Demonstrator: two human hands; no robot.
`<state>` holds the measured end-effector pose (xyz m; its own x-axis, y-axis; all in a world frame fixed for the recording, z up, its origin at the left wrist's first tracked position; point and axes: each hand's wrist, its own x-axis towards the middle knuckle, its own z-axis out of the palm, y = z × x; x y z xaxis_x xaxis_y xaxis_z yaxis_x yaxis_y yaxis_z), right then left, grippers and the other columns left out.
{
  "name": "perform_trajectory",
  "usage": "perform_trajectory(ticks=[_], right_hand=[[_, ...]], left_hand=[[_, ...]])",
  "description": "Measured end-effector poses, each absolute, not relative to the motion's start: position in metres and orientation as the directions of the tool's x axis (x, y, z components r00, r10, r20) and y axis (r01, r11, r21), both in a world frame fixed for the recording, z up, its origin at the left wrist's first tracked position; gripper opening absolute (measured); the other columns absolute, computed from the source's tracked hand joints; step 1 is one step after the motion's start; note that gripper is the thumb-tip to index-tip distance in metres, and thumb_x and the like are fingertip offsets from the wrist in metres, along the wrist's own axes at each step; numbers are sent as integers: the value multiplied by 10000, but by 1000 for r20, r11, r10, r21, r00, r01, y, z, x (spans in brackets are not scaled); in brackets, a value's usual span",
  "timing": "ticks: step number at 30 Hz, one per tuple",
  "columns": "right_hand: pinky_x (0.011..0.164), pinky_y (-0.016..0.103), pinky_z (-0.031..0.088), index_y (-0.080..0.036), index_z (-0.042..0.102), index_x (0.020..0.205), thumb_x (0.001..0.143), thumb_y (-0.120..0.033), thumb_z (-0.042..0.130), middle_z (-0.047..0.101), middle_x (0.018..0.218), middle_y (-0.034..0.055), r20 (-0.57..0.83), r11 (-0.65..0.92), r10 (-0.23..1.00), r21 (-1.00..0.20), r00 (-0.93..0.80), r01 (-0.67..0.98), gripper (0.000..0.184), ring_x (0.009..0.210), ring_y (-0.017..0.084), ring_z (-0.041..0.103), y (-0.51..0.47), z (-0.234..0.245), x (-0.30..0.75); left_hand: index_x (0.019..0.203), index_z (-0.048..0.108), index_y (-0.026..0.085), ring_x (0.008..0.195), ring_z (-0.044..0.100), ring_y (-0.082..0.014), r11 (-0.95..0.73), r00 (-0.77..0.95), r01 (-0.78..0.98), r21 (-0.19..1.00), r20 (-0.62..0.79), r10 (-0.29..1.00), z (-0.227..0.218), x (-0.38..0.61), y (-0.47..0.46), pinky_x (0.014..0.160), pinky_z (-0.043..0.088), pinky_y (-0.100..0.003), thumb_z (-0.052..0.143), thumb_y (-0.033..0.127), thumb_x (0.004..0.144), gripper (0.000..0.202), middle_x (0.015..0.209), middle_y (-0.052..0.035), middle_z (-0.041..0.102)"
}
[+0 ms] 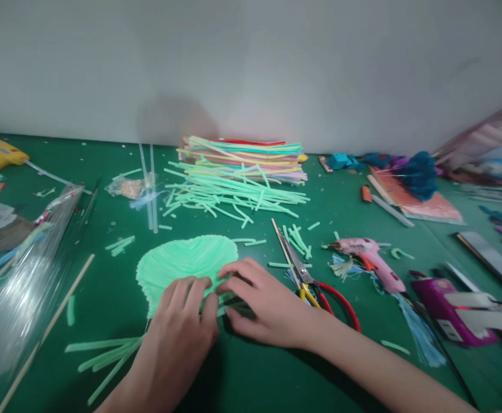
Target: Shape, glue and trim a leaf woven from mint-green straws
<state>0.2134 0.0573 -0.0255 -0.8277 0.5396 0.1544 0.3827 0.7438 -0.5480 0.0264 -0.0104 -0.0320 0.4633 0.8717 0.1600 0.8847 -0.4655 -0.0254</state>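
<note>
A mint-green leaf shape made of fuzzy pipe cleaners lies on the green table in front of me. My left hand rests over its lower part, fingers curled and closed on it. Beside it, my right hand has bent fingers at the leaf's lower right edge. A green strip shows by the right thumb; the fingertips' exact grip is partly hidden. Several pipe-cleaner ends stick out at lower left, past my left wrist. Red-handled scissors lie just beyond my right hand.
Loose green pipe cleaners lie before a multicoloured bundle near the wall. At right are a pink glue gun, a magenta device and a phone. Clear plastic film and a wooden stick lie at left.
</note>
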Motion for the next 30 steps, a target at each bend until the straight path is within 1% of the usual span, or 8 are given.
perform_trajectory(ticks=[5, 11, 13, 17, 20, 22, 27, 30], right_hand=[[1074, 442, 392, -167, 615, 1186, 885, -356, 661, 577, 1270, 115, 108, 709, 530, -602, -841, 369, 358, 1201, 251, 481, 60, -32, 221], [1068, 416, 406, -187, 609, 1210, 884, -353, 670, 580, 1289, 99, 109, 662, 568, -649, -816, 375, 370, 1201, 236, 493, 58, -31, 223], [1075, 422, 402, -182, 608, 1217, 877, -365, 681, 575, 1298, 102, 113, 672, 560, -641, -821, 370, 392, 1208, 240, 486, 57, -32, 223], [1083, 425, 395, -149, 630, 1148, 873, -387, 688, 569, 1296, 120, 139, 710, 539, -606, -831, 359, 368, 1213, 250, 466, 58, -36, 223], [1075, 410, 405, -138, 632, 1134, 874, -420, 686, 564, 1294, 125, 159, 715, 536, -607, -829, 346, 387, 1208, 251, 455, 59, -40, 224], [1074, 411, 407, -139, 620, 1186, 861, -450, 697, 563, 1295, 125, 159, 711, 536, -615, -829, 342, 455, 1206, 255, 452, 60, -42, 224], [1100, 391, 384, -143, 628, 1204, 842, -454, 720, 569, 1293, 117, 155, 679, 556, -652, -817, 338, 485, 1221, 247, 447, 60, -41, 225], [1099, 407, 386, -155, 629, 1210, 833, -460, 729, 568, 1302, 114, 145, 677, 557, -650, -818, 346, 495, 1224, 253, 440, 60, -41, 225]], left_hand=[[877, 625, 112, 932, 630, -366, -515, 526, 850, -108, 175, 832, -33, 24, -13, 799, 541, -543, 569, 41, 791, 125, 1009, -207, 656], [981, 583, 106, 1038, 614, -307, -511, 482, 858, -55, 432, 763, -42, 15, -18, 932, 504, -459, 504, 97, 883, 126, 1095, -173, 655], [963, 580, 120, 983, 622, -312, -476, 463, 876, -74, 403, 790, -39, 19, -17, 866, 526, -465, 521, 103, 872, 109, 1053, -166, 657], [893, 603, 160, 755, 616, -282, -454, 493, 863, -223, 169, 853, -25, 35, -10, 724, 549, -488, 525, 38, 792, 177, 843, -102, 627], [850, 612, 185, 638, 582, -237, -466, 523, 823, -325, 116, 844, -18, 44, -7, 608, 534, -403, 482, 30, 816, 206, 719, -43, 574], [879, 628, 181, 630, 585, -215, -468, 533, 803, -369, 93, 841, -17, 44, -10, 577, 511, -348, 473, 17, 834, 231, 745, -46, 604], [1115, 615, 129, 777, 642, -217, -478, 592, 762, -436, 172, 787, -25, 35, -20, 640, 512, -328, 500, -15, 851, 322, 1059, -145, 665], [1073, 611, 121, 775, 637, -242, -515, 606, 774, -367, 195, 771, -28, 31, -19, 628, 518, -353, 499, -15, 828, 301, 984, -133, 656]])
